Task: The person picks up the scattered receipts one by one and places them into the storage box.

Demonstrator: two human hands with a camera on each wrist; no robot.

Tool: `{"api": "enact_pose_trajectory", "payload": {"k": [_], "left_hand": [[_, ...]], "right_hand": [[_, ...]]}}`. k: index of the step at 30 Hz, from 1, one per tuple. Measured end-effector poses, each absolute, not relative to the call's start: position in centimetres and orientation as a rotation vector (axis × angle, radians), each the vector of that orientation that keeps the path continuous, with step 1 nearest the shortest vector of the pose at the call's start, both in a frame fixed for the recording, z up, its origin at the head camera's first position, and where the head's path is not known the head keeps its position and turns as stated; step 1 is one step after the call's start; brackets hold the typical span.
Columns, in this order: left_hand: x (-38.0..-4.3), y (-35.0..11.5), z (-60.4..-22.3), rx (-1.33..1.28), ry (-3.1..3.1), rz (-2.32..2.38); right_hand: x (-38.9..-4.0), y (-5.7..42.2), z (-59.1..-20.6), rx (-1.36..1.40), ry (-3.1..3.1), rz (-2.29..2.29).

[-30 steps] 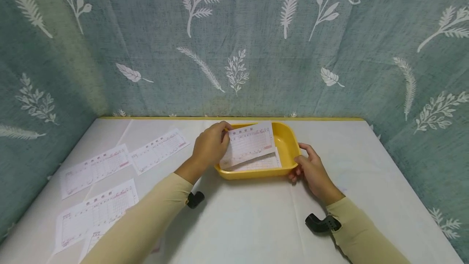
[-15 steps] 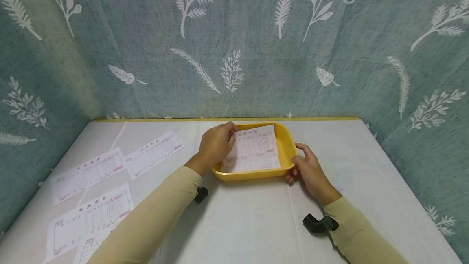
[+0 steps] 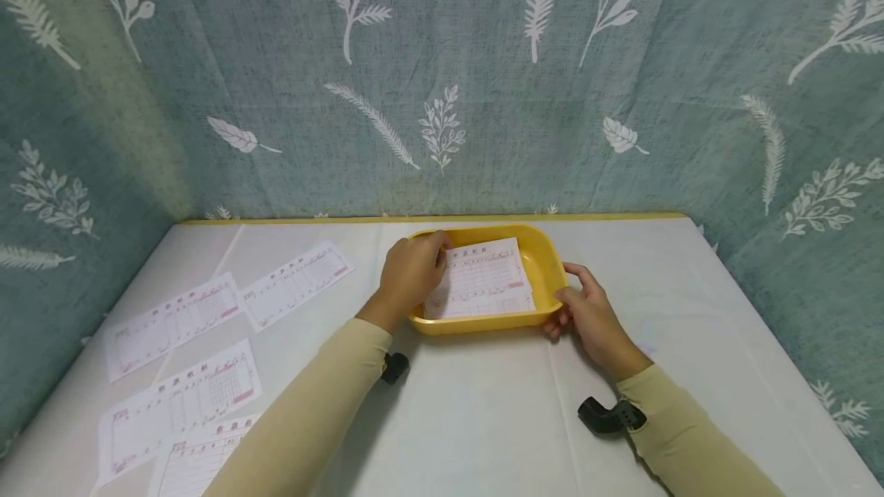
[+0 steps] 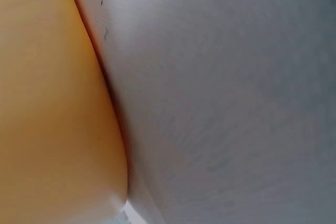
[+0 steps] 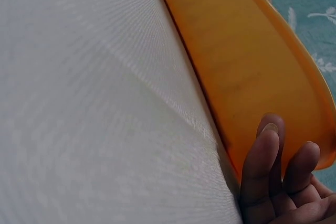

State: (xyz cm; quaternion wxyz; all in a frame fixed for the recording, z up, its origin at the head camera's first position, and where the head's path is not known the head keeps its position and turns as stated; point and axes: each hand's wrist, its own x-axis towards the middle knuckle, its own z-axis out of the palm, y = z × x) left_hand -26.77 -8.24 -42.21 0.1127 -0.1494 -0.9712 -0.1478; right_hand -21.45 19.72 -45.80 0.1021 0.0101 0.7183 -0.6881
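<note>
A yellow plastic tray (image 3: 552,271) stands toward the back of the white table. Printed receipt slips lie in it, a top receipt slip (image 3: 486,271) overlapping a lower one (image 3: 507,301). My left hand (image 3: 412,271) is at the tray's left end, its curled fingers at the top slip's left end, which they hide. With thumb on the rim and fingers against the outer wall, my right hand (image 3: 590,320) grips the tray's right end. In the right wrist view its fingers (image 5: 261,166) lie along the tray's outer side (image 5: 247,66). Only the tray's side shows there.
Several more receipt slips lie on the left of the table: one slip (image 3: 297,284) nearest the tray, another slip (image 3: 173,324) beside it, and overlapping slips (image 3: 179,409) nearer the front. A patterned cloth (image 3: 483,98) hangs behind the table and along both sides.
The top receipt slip has come down into the tray and lies flatter over the lower one. My left hand has shifted slightly right with it. The right hand keeps its place on the tray.
</note>
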Motion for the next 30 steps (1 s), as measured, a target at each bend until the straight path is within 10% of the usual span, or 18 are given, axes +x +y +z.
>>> {"api": "enact_pose_trajectory", "payload": {"k": [30], "left_hand": [[-26.61,-8.01,-41.86,-0.483,-2.92,-0.304]], "right_hand": [[-21.36,19.65,-45.55,0.025,2.105,-2.045]]}}
